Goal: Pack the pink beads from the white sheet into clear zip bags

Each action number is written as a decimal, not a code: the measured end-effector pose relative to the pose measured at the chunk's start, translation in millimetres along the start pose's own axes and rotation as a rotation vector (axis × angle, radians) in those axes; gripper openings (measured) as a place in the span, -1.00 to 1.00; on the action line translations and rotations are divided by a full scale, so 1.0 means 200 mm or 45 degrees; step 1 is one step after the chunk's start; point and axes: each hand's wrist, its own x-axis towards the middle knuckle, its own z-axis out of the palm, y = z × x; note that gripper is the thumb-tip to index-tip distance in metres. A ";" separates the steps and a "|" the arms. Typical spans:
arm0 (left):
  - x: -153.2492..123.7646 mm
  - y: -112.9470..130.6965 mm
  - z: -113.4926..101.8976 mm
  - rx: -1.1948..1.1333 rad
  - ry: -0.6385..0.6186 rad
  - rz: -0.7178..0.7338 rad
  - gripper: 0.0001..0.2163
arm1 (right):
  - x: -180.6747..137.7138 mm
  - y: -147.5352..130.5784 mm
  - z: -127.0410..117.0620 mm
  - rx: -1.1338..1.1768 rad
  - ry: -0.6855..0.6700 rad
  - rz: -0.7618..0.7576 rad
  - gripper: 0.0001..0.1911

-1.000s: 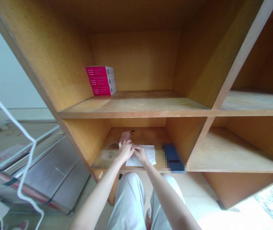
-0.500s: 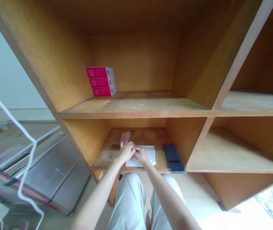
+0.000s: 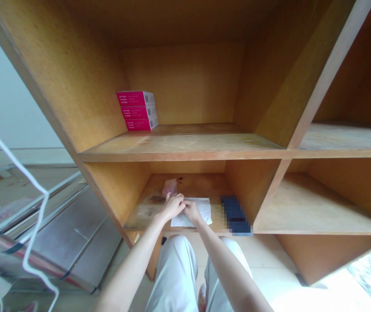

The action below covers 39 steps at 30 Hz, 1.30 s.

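Over a white sheet (image 3: 205, 211) on the lower shelf, my left hand (image 3: 173, 206) and my right hand (image 3: 191, 211) meet at the fingertips. Both are closed in a pinch, and whatever sits between the fingers is too small or hidden to make out. The sheet could be paper or thin cloth; the hands cover part of it. Just beyond my left fingers lies a small pink and white packet (image 3: 170, 186), its near end close to that hand.
A dark pixelated object (image 3: 235, 214) lies right of the sheet. Pink boxes (image 3: 136, 112) stand stacked on the upper shelf (image 3: 198, 141). A wooden divider (image 3: 274, 190) bounds the compartment on the right. At the left are a white cable (image 3: 39, 216) and a metal-framed rack (image 3: 62, 234).
Both hands stay over the sheet with only slight finger movement. My left fingers have shifted slightly. The packet and the sheet lie where they were.
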 end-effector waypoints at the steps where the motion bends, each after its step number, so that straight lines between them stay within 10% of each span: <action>1: 0.00 0.00 0.01 -0.013 0.000 -0.006 -0.85 | 0.00 0.00 0.00 0.008 0.001 0.001 -0.82; 11: -0.03 -0.05 0.03 -0.538 0.413 -0.171 -0.76 | 0.01 0.02 0.01 0.130 0.020 0.087 -0.75; 21: -0.03 -0.23 0.10 -1.484 1.167 -1.070 -0.73 | 0.02 0.04 0.02 0.310 0.075 0.218 -0.59; 39: -0.13 -0.18 0.19 -1.117 0.924 -0.845 -0.74 | 0.08 -0.07 0.00 0.360 0.168 0.368 -0.57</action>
